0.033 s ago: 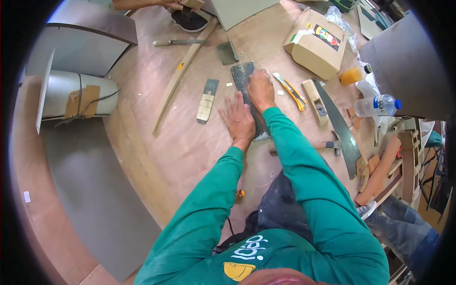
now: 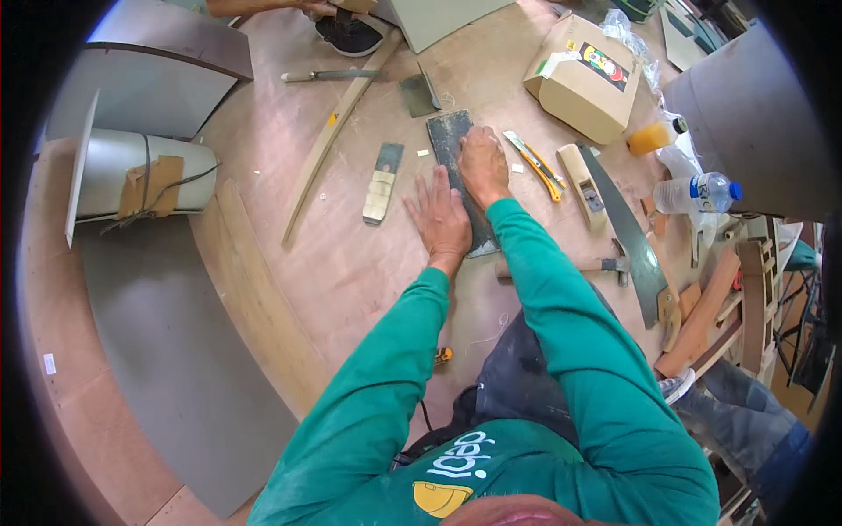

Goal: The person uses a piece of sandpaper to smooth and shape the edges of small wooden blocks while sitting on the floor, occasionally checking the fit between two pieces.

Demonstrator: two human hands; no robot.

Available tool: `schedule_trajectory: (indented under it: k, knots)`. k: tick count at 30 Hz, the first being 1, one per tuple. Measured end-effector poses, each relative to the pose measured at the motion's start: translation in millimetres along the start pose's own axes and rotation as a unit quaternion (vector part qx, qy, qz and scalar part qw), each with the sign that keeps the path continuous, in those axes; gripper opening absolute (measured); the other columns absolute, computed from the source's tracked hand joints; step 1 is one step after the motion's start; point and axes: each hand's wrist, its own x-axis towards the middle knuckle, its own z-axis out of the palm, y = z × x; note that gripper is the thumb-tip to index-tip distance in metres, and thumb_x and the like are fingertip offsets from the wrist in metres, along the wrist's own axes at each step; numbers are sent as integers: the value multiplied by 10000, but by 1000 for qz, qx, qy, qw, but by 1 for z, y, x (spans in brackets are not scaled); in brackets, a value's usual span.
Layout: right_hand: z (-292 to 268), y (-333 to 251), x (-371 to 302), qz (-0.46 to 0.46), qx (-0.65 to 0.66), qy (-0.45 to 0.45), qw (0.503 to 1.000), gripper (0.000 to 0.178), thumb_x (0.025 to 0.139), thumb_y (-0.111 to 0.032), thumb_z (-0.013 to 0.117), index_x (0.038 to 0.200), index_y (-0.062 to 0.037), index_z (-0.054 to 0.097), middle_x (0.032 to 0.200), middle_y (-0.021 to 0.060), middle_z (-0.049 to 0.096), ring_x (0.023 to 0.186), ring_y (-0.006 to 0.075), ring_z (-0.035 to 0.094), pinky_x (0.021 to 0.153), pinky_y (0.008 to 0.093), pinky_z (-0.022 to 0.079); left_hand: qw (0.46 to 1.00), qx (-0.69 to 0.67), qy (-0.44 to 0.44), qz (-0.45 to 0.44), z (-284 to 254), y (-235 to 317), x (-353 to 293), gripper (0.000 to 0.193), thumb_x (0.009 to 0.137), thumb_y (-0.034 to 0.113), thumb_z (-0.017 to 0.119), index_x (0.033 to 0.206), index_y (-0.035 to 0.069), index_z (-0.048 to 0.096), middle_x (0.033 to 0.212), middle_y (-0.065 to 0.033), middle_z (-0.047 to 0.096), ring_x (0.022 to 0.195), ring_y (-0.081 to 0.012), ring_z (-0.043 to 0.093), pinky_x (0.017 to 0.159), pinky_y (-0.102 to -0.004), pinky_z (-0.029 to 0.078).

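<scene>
A long dark, dusty flat slab (image 2: pixel 449 133) lies on the floor board in front of me. My left hand (image 2: pixel 441 216) rests open along its left side, fingers spread. Over the slab, my right hand (image 2: pixel 483 165) has its fingers curled down and pressed onto the surface; anything under them is hidden. Left of the hands lies a flat dark blade with a pale wrapped part (image 2: pixel 381 186). To the right are a yellow utility knife (image 2: pixel 537 168), a wooden hand plane (image 2: pixel 581 188) and a handsaw (image 2: pixel 636 250). A hammer (image 2: pixel 603 266) lies partly behind my right forearm.
A cardboard box (image 2: pixel 579 83), a juice bottle (image 2: pixel 653 138) and a water bottle (image 2: pixel 693 195) stand to the right. A wooden strip (image 2: pixel 329 145) and bent metal piece (image 2: pixel 421 95) lie ahead. Another person's hand (image 2: pixel 320 7) and dark shoe (image 2: pixel 351 37) show at the top.
</scene>
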Motion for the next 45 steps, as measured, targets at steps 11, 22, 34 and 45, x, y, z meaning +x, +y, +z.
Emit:
schedule_trajectory:
  k: [11, 22, 34, 45]
  knots:
    - [-7, 1, -27, -24, -26, -25, 999, 235, 1056, -208, 607, 1049, 24, 637, 1067, 266, 647, 1031, 468, 664, 880, 575, 545, 1000, 19, 12, -2, 4, -7, 0, 615, 1084, 301, 456, 1674, 139, 394, 1721, -33, 424, 1641, -338, 244, 1314, -647, 40]
    - [-32, -9, -96, 34, 8, -102, 994, 162, 1019, -149, 599, 1072, -4, 649, 1041, 232, 654, 1078, 429, 659, 924, 522, 541, 1000, 4, 16, -15, -6, -15, -1, 609, 1078, 284, 477, 1664, 131, 409, 1712, -45, 435, 1638, -361, 244, 1313, -650, 48]
    - [-34, -15, -93, 41, 7, -102, 994, 142, 1010, -115, 608, 1062, 9, 652, 1079, 254, 652, 1060, 444, 659, 916, 532, 545, 1000, 3, 20, -11, -9, -14, 0, 607, 1074, 280, 490, 1654, 115, 422, 1718, -52, 427, 1636, -376, 241, 1313, -660, 39]
    - [-12, -21, 24, 55, 101, -148, 982, 276, 1039, -230, 601, 1058, -17, 775, 1078, 267, 752, 1040, 446, 723, 930, 511, 559, 999, -5, 34, -18, -7, -14, 0, 589, 1091, 298, 466, 1658, 148, 424, 1704, -45, 448, 1634, -357, 256, 1319, -635, 48]
